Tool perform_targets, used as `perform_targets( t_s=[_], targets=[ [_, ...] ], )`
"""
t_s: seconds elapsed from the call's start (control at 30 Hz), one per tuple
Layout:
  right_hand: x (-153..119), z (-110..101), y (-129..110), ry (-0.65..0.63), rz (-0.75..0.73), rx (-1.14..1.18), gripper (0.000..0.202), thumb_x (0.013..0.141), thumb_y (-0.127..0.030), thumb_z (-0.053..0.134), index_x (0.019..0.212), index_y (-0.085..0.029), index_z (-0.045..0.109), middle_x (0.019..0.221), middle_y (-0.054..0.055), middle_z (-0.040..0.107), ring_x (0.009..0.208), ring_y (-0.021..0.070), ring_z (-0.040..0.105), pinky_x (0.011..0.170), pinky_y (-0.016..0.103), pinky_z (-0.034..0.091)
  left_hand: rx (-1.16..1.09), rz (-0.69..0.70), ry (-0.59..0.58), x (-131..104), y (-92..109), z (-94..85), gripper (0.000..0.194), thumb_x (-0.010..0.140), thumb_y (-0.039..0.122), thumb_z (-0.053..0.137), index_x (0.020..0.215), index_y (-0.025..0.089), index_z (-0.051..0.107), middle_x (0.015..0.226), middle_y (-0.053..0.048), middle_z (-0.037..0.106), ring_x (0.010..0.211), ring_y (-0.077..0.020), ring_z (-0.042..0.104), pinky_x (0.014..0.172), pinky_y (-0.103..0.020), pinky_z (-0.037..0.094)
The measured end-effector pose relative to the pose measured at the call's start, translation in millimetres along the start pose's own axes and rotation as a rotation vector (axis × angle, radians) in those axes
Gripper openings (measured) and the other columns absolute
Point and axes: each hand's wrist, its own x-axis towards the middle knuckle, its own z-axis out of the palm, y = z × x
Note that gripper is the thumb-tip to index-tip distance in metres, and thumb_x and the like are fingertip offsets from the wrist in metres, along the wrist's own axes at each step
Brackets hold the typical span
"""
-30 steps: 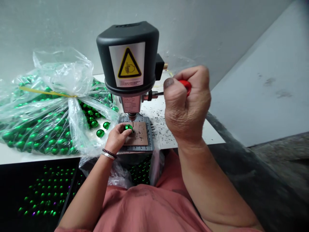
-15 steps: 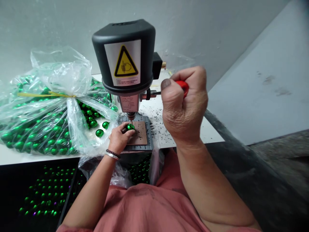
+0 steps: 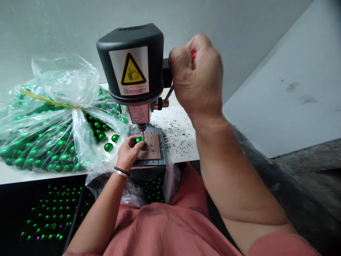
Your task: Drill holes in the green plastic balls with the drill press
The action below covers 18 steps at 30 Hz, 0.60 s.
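Green ball [image 3: 139,139] sat just beside the drill bit [image 3: 143,134] — contact unclear, this piece seemingly unfinished. One worktop [image 3: 176,115] bore scattered chips [image 3: 174,135], so some drilling looked done. One tied bag [image 3: 53,122] held uncountable balls [image 3: 102,136], possibly the remainder. One drill press [image 3: 130,69]. Right hand [image 3: 198,78] had its grip closed round one red knob [image 3: 193,56]; left hand [image 3: 128,153] pinched the ball in its grip. Two loose balls [image 3: 108,147] lay near the bag — likely waiting.

Drill housing [image 3: 130,39]: black.
Warning label [image 3: 114,69]: white; yellow triangle [image 3: 132,75] edged black.
Lever knob [image 3: 193,56]: red.
Balls [image 3: 139,139]: glossy metallic green.
Board [image 3: 153,151]: plain pinkish-brown; base plate [image 3: 162,151], grey.
Counter [image 3: 185,124]: white, speckled black.
Bag [image 3: 82,80]: clear; tie [image 3: 45,99], yellow.
Bracelets [image 3: 121,171]: one dark, one silver.
Shirt [image 3: 160,231]: salmon pink.
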Motion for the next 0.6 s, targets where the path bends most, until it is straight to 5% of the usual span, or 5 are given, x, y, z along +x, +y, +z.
perform_targets(
  t_s=[0.33,0.6],
  targets=[
    [21,12,4,-0.051,0.094,-0.046,0.035,0.082,-0.036,0.043,0.058,-0.020,0.023,0.056,-0.007,0.023,0.056,0.0060,0.021,0.055,0.024,0.019,0.016,0.004,0.024,0,4,0.8,0.032,0.061,0.030,0.070,0.090,0.019,0.064,0.086,-0.005,0.069,0.082,-0.0182,0.062,0.077,-0.029,0.045],
    [19,11,6,-0.059,0.082,0.035,0.033,0.083,-0.037,0.041,0.060,-0.020,0.025,0.057,-0.006,0.025,0.058,0.0061,0.023,0.056,0.023,0.022,0.317,0.088,0.097,-3,13,7.9,0.033,0.052,0.029,0.074,0.084,0.024,0.070,0.077,-0.003,0.064,0.093,-0.0247,0.053,0.081,-0.034,0.038]
  ],
)
